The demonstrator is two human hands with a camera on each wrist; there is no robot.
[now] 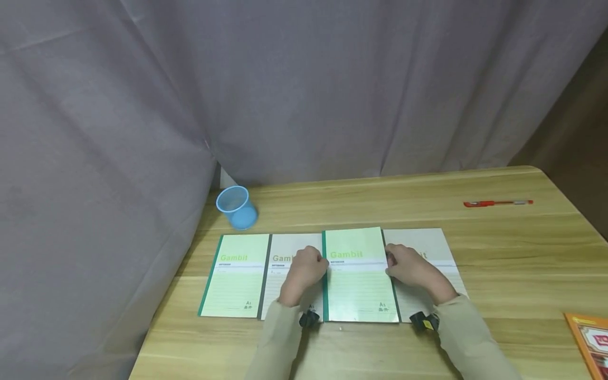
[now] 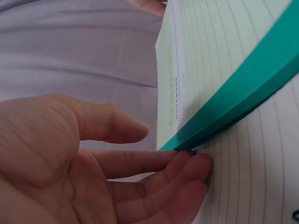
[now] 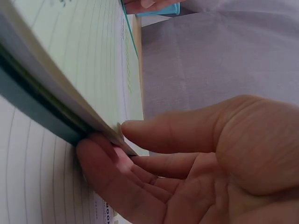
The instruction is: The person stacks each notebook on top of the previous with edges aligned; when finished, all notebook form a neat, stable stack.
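Several "Gambit" notebooks lie side by side on the wooden table [image 1: 380, 198]. Both hands hold the green notebook [image 1: 358, 285] that overlaps two grey ones. My left hand [image 1: 306, 272] grips its green spine edge [image 2: 243, 93], fingers [image 2: 187, 172] tucked beneath and the thumb above. My right hand [image 1: 410, 269] pinches the opposite edge [image 3: 84, 70], with fingers [image 3: 107, 163] under it and the thumb on top. That notebook is raised slightly off the grey notebooks [image 1: 285, 253] [image 1: 437, 248]. Another green notebook [image 1: 237, 277] lies flat at the far left.
A blue mesh cup [image 1: 236, 207] lies tipped over at the table's back left. At the back right lies a red pen [image 1: 497, 203]. An orange book [image 1: 591, 343] pokes in at the front right edge. A grey curtain hangs behind and to the left.
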